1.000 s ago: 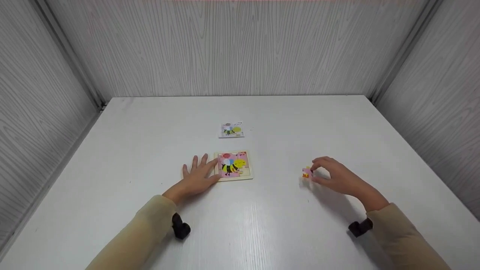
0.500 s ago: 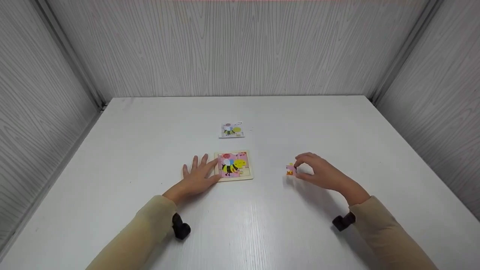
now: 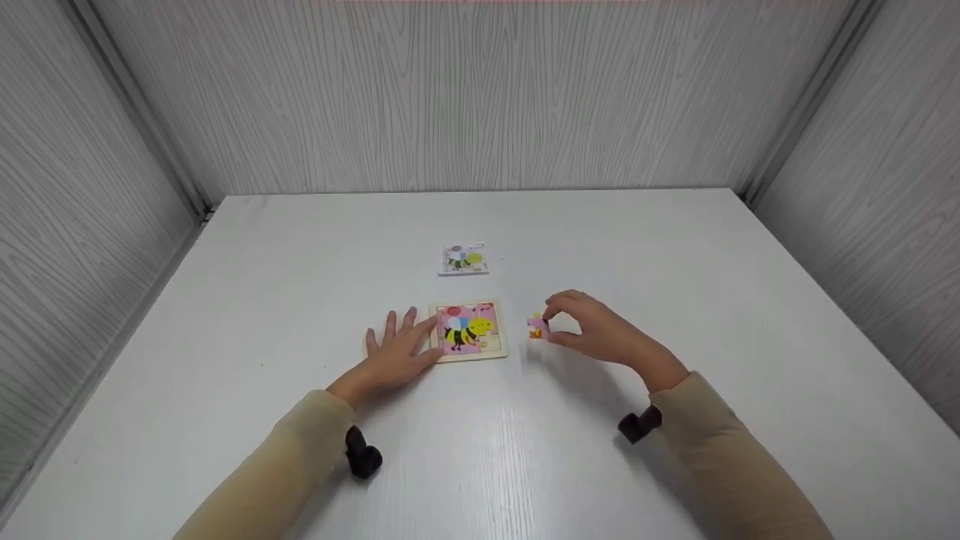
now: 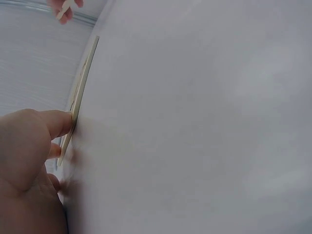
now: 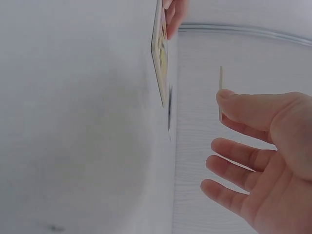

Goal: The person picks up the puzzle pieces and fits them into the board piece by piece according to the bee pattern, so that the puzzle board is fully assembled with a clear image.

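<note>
My right hand (image 3: 596,328) pinches a pink and orange jigsaw piece (image 3: 536,328) by its right side, thumb against forefinger. The piece is held above the table, just right of a square wooden puzzle tray (image 3: 503,330). In the right wrist view that piece (image 5: 221,80) appears edge-on, and the other fingers are spread apart. My left hand (image 3: 390,360) lies at the tray's left side with fingers spread; its thumb and forefinger rest on the tray edge. A bee picture (image 3: 463,328) fills most of the tray, with bare wood at the lower right.
Behind the tray, a small square bee card (image 3: 463,260) lies on the white table (image 3: 300,255). Pale wood-grain walls (image 3: 480,97) enclose the table at the back and both sides.
The right hand has moved left with the jigsaw piece, from well to the right to close beside the tray. The left hand and the tray have stayed in place.
</note>
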Tool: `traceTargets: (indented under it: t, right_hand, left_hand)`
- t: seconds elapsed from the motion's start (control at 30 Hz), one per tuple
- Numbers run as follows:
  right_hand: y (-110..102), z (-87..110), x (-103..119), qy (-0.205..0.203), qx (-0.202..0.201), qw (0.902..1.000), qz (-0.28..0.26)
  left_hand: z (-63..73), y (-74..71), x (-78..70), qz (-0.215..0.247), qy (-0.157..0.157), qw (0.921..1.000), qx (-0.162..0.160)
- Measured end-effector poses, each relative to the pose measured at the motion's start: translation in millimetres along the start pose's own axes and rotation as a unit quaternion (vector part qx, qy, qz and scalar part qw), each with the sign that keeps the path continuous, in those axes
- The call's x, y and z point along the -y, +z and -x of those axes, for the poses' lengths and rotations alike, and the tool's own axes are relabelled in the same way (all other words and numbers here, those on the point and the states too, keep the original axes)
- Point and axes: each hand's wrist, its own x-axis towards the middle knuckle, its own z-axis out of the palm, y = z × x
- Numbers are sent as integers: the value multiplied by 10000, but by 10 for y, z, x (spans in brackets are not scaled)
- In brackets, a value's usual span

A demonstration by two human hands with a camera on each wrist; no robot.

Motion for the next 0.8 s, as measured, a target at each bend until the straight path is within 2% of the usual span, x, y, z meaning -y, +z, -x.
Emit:
traceTargets:
  t: [0.27,0.8]
  right_hand:
    - [76,-189,113,-108,91,9999,-38]
    - [262,-486,352,523,618,9966,181]
  left_hand:
    - [-13,-26,-24,-131,-4,9999,-78]
    - [-13,9,4,-60,12,10000,-77]
